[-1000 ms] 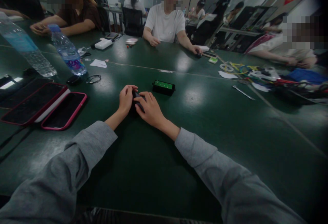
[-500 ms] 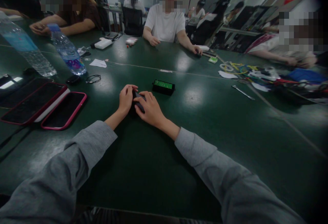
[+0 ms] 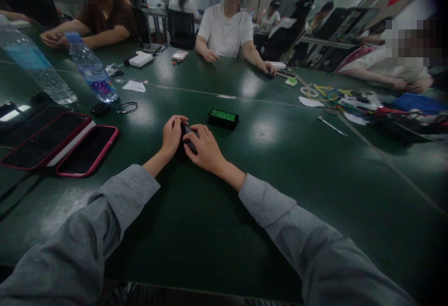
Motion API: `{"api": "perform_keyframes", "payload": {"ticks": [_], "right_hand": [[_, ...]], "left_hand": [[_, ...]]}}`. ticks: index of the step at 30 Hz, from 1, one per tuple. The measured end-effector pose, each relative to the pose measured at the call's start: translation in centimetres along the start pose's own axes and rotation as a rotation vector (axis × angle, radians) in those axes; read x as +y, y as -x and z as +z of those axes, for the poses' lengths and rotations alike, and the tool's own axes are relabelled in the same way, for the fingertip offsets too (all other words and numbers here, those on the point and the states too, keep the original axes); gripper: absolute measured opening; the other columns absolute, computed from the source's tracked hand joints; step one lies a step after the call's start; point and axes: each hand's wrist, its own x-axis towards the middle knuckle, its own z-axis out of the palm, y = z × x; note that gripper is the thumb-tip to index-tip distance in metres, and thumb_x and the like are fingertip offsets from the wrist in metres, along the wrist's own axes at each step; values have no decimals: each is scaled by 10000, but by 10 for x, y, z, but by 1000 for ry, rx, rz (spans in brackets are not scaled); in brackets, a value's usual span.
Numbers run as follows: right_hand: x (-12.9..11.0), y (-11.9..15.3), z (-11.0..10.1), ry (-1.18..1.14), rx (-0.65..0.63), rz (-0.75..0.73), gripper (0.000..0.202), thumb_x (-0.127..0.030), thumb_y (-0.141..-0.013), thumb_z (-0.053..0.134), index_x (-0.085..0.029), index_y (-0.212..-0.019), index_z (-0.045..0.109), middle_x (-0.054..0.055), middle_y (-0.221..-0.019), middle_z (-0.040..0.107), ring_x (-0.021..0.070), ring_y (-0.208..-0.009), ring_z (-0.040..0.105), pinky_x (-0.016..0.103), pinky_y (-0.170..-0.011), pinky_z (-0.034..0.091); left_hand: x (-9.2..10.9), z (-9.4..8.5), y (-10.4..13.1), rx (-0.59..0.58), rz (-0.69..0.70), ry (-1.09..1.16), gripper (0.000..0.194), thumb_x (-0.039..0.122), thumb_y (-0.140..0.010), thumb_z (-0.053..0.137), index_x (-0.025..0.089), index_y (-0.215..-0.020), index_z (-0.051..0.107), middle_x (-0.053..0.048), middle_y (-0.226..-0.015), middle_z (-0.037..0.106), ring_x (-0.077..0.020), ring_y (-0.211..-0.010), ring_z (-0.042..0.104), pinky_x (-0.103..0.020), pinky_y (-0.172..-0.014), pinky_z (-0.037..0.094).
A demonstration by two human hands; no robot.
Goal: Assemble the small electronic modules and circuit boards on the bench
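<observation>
Between my two hands, low over the green tabletop (image 3: 196, 231), is a small black casing-like piece (image 3: 191, 145), its shape mostly covered by fingers. My left hand (image 3: 171, 135) is curled against its left side, fingertips bent over the top. From the right, my right hand (image 3: 206, 149) grips it with bent fingers. Just beyond my hands a black box (image 3: 223, 123) lies on the table, its open top showing a green circuit board (image 3: 224, 115).
Left are phones, one in a pink-red case (image 3: 87, 151), and two water bottles, one blue-capped (image 3: 93, 70). A wrench (image 3: 332, 126) and tangled cables (image 3: 332, 93) lie right. Across the table sits a person in a white shirt (image 3: 227, 31).
</observation>
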Motion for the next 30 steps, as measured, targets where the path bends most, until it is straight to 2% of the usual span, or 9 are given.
{"api": "perform_keyframes", "payload": {"ticks": [4, 20, 26, 30], "right_hand": [[1, 0, 1, -2, -1, -2, 185, -269, -894, 493, -184, -1036, 574, 127, -1187, 469, 258, -1094, 424, 399, -870, 403], [-1, 0, 4, 13, 0, 24, 248, -281, -915, 464, -179, -1119, 563, 134, -1215, 466, 267, -1109, 411, 404, -870, 403], [-1, 0, 4, 28, -4, 22, 270, -286, -921, 460, -181, -1144, 570, 136, -1220, 464, 268, -1116, 407, 409, -879, 405], [-1, 1, 2, 40, -22, 2, 277, -283, -932, 451, -207, -1160, 589, 131, -1230, 453, 268, -1122, 398, 413, -878, 404]], "left_hand": [[-1, 0, -1, 3, -1, 1, 257, 251, -900, 396, 202, -821, 636, -24, -804, 650, -139, -784, 615, -282, -783, 467], [-3, 1, -1, -9, 4, 13, 249, 254, -899, 391, 211, -817, 622, -20, -803, 637, -136, -781, 605, -277, -779, 464], [0, 1, -1, 8, -14, -41, 253, 249, -882, 381, 215, -711, 564, -17, -771, 619, -138, -769, 577, -266, -768, 458], [-1, 0, -2, 0, -46, -2, 232, 253, -867, 385, 219, -679, 517, -15, -751, 603, -138, -752, 568, -262, -740, 462]]}}
